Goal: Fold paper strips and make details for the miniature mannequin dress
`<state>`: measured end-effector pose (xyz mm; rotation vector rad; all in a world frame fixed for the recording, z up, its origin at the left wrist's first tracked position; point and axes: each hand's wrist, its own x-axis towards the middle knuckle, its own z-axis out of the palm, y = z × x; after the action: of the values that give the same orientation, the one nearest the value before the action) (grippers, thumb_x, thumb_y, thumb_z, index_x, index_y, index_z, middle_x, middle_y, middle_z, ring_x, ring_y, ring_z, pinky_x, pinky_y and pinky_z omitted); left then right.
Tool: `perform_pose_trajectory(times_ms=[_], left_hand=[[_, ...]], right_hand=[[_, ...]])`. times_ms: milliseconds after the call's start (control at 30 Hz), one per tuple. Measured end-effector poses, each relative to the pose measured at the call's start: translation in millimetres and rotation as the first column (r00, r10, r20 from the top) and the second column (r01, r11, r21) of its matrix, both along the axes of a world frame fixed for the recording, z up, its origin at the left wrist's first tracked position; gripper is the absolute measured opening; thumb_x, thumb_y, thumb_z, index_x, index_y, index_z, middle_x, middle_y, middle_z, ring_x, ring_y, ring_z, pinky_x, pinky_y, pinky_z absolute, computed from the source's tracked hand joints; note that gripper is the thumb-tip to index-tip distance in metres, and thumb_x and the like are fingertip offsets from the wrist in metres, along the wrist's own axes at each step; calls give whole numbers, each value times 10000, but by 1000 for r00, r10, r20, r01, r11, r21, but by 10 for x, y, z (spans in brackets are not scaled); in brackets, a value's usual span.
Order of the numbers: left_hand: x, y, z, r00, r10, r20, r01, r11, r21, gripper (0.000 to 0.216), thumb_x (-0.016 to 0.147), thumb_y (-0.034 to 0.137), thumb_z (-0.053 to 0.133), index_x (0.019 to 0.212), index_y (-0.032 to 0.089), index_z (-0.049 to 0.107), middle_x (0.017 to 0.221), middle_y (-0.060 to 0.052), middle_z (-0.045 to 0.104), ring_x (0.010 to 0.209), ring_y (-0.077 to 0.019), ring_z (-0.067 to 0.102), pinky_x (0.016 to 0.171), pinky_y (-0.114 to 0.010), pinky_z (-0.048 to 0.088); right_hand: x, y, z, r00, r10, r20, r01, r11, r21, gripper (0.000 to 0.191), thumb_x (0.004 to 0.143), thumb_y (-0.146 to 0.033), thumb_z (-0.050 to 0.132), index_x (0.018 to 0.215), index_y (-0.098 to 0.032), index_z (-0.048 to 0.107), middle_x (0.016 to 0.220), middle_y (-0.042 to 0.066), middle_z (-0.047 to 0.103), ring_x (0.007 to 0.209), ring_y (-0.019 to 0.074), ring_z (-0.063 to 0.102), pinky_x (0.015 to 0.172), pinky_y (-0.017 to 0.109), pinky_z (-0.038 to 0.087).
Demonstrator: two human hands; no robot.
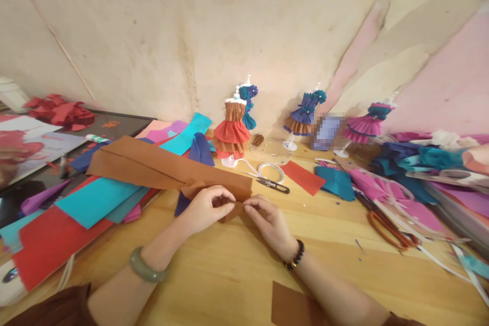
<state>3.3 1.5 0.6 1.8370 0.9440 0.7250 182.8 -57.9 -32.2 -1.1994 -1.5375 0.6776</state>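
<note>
My left hand (208, 208) and my right hand (270, 221) meet above the wooden table, thumbs and fingertips pinched. Between them is a small brown piece (231, 213), paper or cloth, mostly hidden behind my left fingers. Just behind my hands lies a long brown strip (153, 165) with a fold along it. Thread snips (273, 185) rest beyond my right hand, beside a ring of white ribbon (270, 169). A flat brown piece (294, 305) lies at the table's near edge by my right forearm.
Small dress forms stand along the wall, one in an orange-brown ruffled dress (231, 130). Turquoise (97, 201) and red sheets (64, 237) pile up at left. Orange-handled scissors (393, 232) and pink pieces (401, 198) lie at right, near a red rectangle (303, 177).
</note>
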Motion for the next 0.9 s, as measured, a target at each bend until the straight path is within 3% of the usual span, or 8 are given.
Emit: perform_pose_trajectory(times_ms=[133, 433, 600, 900], left_hand=[[30, -35, -14, 999, -47, -22, 44, 993, -114, 310, 712, 307, 621, 968, 133, 632, 771, -48, 667, 613, -142, 596, 553, -247, 486], [58, -45, -51, 997, -27, -70, 20, 995, -98, 202, 735, 289, 573, 806, 128, 671, 600, -21, 645, 515, -125, 567, 492, -222, 445], [63, -65, -52, 997, -58, -57, 51, 991, -127, 209, 746, 301, 576, 814, 128, 672, 569, -13, 625, 491, -114, 552, 481, -213, 434], [34, -9, -43, 998, -18, -60, 13, 997, -77, 175, 721, 243, 590, 829, 134, 675, 753, -53, 705, 683, -170, 640, 623, -255, 496]], right_hand=[[1, -8, 18, 999, 32, 12, -32, 999, 19, 123, 839, -235, 545, 807, -201, 659, 807, 43, 628, 773, 169, 589, 734, 291, 467], [-5, -1, -34, 998, 63, 14, -64, 997, 44, 240, 775, -248, 628, 1009, -200, 660, 892, 69, 645, 792, 177, 589, 734, 314, 492], [0, 2, -41, 997, 71, 12, -72, 997, 38, 133, 806, -249, 587, 892, -207, 679, 819, 51, 655, 757, 166, 604, 709, 295, 490], [2, 1, -23, 998, 4, -58, -7, 999, -43, 134, 786, -278, 595, 825, -193, 691, 816, 52, 699, 762, 182, 637, 731, 301, 503]])
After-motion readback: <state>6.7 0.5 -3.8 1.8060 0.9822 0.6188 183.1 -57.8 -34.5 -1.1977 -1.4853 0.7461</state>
